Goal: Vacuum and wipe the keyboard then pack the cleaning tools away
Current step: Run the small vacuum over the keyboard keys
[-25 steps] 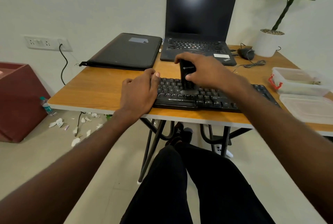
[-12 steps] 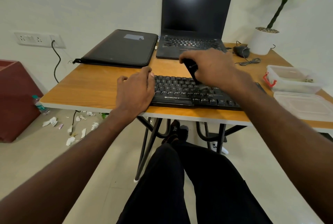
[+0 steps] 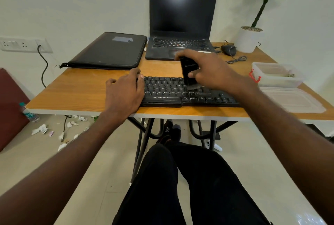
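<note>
Right now your right hand [image 3: 209, 69] is wrapped around the small black vacuum [image 3: 188, 72], thumb across its front, holding it roughly upright with its nozzle down on the middle key rows of the black keyboard [image 3: 180, 96]. Your left hand [image 3: 124, 94] lies with curled fingers on the keyboard's left end, covering that corner; whether it actually grips the edge can't be made out. The keyboard runs along the near edge of the wooden table [image 3: 81, 87], its front just short of the lip. To its left the tabletop is bare wood out to the corner. Behind it sit the laptop sleeve [image 3: 108, 52] and open laptop [image 3: 182, 25]. On your right, the clear lid [image 3: 292, 100] lies close to the keyboard's end, with the plastic box [image 3: 276, 76] just beyond it near the table's right edge
</note>
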`<move>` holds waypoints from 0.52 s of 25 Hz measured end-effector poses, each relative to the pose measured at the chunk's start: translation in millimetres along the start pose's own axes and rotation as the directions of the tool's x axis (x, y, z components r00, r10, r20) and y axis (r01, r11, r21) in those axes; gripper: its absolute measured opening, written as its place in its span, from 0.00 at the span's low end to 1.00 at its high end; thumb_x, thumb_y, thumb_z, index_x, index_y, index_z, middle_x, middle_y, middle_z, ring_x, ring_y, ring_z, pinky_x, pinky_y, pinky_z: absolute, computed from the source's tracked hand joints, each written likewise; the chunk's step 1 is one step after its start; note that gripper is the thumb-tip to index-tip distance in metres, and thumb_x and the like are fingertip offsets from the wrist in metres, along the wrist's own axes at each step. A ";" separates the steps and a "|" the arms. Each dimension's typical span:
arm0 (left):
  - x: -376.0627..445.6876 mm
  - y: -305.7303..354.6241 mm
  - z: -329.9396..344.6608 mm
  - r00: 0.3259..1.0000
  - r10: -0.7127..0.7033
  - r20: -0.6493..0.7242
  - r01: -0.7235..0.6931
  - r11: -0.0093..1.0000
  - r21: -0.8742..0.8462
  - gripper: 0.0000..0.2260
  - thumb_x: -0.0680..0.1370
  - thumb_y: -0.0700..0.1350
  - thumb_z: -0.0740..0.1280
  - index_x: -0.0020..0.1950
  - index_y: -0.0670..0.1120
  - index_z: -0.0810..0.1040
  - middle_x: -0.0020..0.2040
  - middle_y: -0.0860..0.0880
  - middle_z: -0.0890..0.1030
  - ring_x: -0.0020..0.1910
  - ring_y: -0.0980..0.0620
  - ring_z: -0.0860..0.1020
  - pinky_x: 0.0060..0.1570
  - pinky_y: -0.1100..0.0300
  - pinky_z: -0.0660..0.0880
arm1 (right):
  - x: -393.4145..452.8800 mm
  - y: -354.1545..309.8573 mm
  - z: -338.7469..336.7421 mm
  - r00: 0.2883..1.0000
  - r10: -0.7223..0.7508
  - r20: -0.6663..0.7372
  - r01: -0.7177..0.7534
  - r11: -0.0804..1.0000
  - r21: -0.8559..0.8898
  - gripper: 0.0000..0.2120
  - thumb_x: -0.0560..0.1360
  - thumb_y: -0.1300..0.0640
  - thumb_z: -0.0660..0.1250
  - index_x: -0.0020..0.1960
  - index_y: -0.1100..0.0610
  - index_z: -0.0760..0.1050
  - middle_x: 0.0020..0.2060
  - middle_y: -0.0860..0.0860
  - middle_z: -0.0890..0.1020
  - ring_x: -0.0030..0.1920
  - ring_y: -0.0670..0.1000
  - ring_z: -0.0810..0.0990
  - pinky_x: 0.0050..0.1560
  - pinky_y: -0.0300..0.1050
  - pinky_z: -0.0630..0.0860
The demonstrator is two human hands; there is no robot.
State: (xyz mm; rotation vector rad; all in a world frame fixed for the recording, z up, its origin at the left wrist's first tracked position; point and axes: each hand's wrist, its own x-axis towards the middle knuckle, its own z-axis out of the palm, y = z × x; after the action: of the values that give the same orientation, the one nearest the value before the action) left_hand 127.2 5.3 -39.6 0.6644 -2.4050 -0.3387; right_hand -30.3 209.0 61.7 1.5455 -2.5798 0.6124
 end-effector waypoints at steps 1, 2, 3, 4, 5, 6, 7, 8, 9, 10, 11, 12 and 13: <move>-0.2 0.5 -0.2 1.000 0.001 -0.001 -0.001 1.000 -0.004 0.18 0.88 0.56 0.49 0.71 0.51 0.72 0.54 0.49 0.85 0.54 0.47 0.82 0.69 0.39 0.66 | -2.2 -2.1 6.8 0.999 -0.029 -0.015 0.030 0.996 0.087 0.31 0.79 0.63 0.69 0.73 0.36 0.66 0.69 0.53 0.76 0.67 0.56 0.76 0.52 0.47 0.81; -0.3 0.2 -0.2 1.000 0.000 -0.002 0.000 1.000 -0.007 0.18 0.88 0.55 0.50 0.71 0.50 0.72 0.53 0.49 0.84 0.54 0.47 0.81 0.68 0.39 0.66 | -5.0 -2.3 12.2 0.999 -0.044 -0.015 0.046 0.992 0.115 0.31 0.79 0.63 0.69 0.73 0.36 0.66 0.69 0.52 0.76 0.66 0.56 0.77 0.51 0.46 0.81; -0.2 0.0 0.1 1.000 0.000 -0.001 0.000 1.000 -0.006 0.18 0.88 0.55 0.50 0.70 0.50 0.72 0.53 0.49 0.84 0.54 0.47 0.81 0.67 0.39 0.66 | -7.2 2.9 13.7 0.999 -0.036 -0.018 0.037 0.997 0.068 0.31 0.79 0.63 0.69 0.72 0.35 0.66 0.68 0.53 0.77 0.66 0.56 0.77 0.51 0.48 0.82; 0.1 -0.1 0.3 1.000 0.000 0.000 0.000 1.000 -0.003 0.18 0.88 0.55 0.50 0.70 0.50 0.72 0.53 0.49 0.84 0.53 0.46 0.81 0.66 0.39 0.67 | -8.7 9.7 9.6 1.000 0.004 -0.027 -0.005 1.000 -0.010 0.30 0.79 0.62 0.69 0.71 0.35 0.66 0.67 0.53 0.77 0.65 0.57 0.78 0.51 0.51 0.83; 0.3 -0.1 0.7 1.000 0.000 0.000 0.000 1.000 0.000 0.18 0.88 0.55 0.50 0.70 0.50 0.72 0.53 0.48 0.84 0.53 0.46 0.81 0.65 0.39 0.68 | -8.2 17.5 2.4 0.997 0.073 -0.021 -0.075 0.991 -0.107 0.29 0.79 0.61 0.69 0.71 0.35 0.66 0.67 0.53 0.77 0.64 0.58 0.78 0.52 0.54 0.83; 0.4 -0.3 1.1 1.000 0.002 0.000 -0.002 1.000 -0.001 0.18 0.88 0.55 0.50 0.70 0.50 0.72 0.53 0.48 0.84 0.52 0.46 0.81 0.64 0.40 0.70 | -7.0 24.7 -5.4 0.989 0.146 -0.001 -0.143 0.970 -0.196 0.29 0.78 0.61 0.70 0.70 0.35 0.66 0.67 0.54 0.77 0.64 0.59 0.78 0.52 0.56 0.83; 0.7 -1.0 1.7 1.000 0.005 0.001 -0.005 1.000 -0.005 0.18 0.88 0.55 0.50 0.70 0.50 0.72 0.52 0.48 0.84 0.50 0.46 0.81 0.62 0.40 0.73 | -4.5 30.0 -11.2 0.982 0.191 0.002 -0.184 0.947 -0.263 0.29 0.78 0.61 0.70 0.70 0.36 0.67 0.67 0.54 0.78 0.64 0.59 0.78 0.53 0.58 0.83; 0.8 -1.5 2.0 1.000 0.009 -0.003 -0.009 1.000 -0.010 0.18 0.88 0.55 0.50 0.69 0.49 0.72 0.52 0.48 0.84 0.48 0.47 0.80 0.59 0.40 0.75 | -2.4 32.0 -14.6 0.980 0.199 -0.012 -0.195 0.939 -0.283 0.28 0.78 0.61 0.70 0.70 0.37 0.67 0.66 0.54 0.78 0.63 0.59 0.78 0.52 0.58 0.83; 1.0 -2.2 2.3 1.000 0.013 -0.007 -0.013 1.000 -0.012 0.18 0.88 0.55 0.50 0.69 0.49 0.72 0.51 0.48 0.83 0.46 0.48 0.78 0.56 0.40 0.77 | -1.5 30.7 -14.3 0.983 0.179 -0.029 -0.181 0.954 -0.240 0.28 0.77 0.62 0.70 0.70 0.39 0.68 0.66 0.54 0.78 0.63 0.59 0.78 0.51 0.56 0.83; 0.9 -2.7 2.4 1.000 0.014 -0.009 -0.014 1.000 -0.013 0.18 0.88 0.55 0.50 0.69 0.49 0.72 0.50 0.48 0.83 0.45 0.49 0.78 0.55 0.41 0.78 | -2.4 29.1 -12.2 0.988 0.148 -0.037 -0.152 0.980 -0.128 0.28 0.77 0.63 0.71 0.70 0.40 0.68 0.66 0.54 0.77 0.63 0.58 0.78 0.50 0.53 0.83; 1.0 -3.1 2.3 1.000 0.014 -0.008 -0.014 1.000 -0.012 0.17 0.88 0.55 0.50 0.69 0.49 0.72 0.50 0.48 0.83 0.45 0.49 0.78 0.54 0.41 0.78 | -4.6 31.5 -8.5 0.992 0.118 -0.038 -0.119 0.992 -0.029 0.28 0.77 0.64 0.71 0.70 0.40 0.69 0.66 0.54 0.77 0.64 0.58 0.78 0.48 0.49 0.83; 1.1 -3.4 2.4 1.000 0.014 -0.006 -0.014 1.000 -0.008 0.17 0.88 0.55 0.50 0.69 0.50 0.72 0.50 0.48 0.83 0.45 0.48 0.78 0.54 0.41 0.78 | -8.9 34.4 -5.5 0.995 0.098 -0.035 -0.098 0.995 0.027 0.28 0.77 0.65 0.71 0.69 0.40 0.69 0.66 0.54 0.76 0.64 0.57 0.78 0.46 0.45 0.83; 1.1 -3.3 3.1 1.000 0.016 -0.008 -0.016 1.000 -0.003 0.17 0.88 0.55 0.50 0.68 0.50 0.72 0.50 0.47 0.83 0.45 0.48 0.79 0.53 0.41 0.78 | -12.8 38.8 -7.4 0.994 0.105 -0.011 -0.105 0.994 -0.004 0.28 0.77 0.65 0.70 0.68 0.40 0.69 0.66 0.54 0.76 0.63 0.58 0.78 0.45 0.44 0.82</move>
State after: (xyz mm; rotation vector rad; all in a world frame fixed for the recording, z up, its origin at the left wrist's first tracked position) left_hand 125.8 2.2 -42.8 0.6440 -2.4009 -0.3325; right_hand -58.4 238.4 53.5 1.4078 -2.6663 0.6216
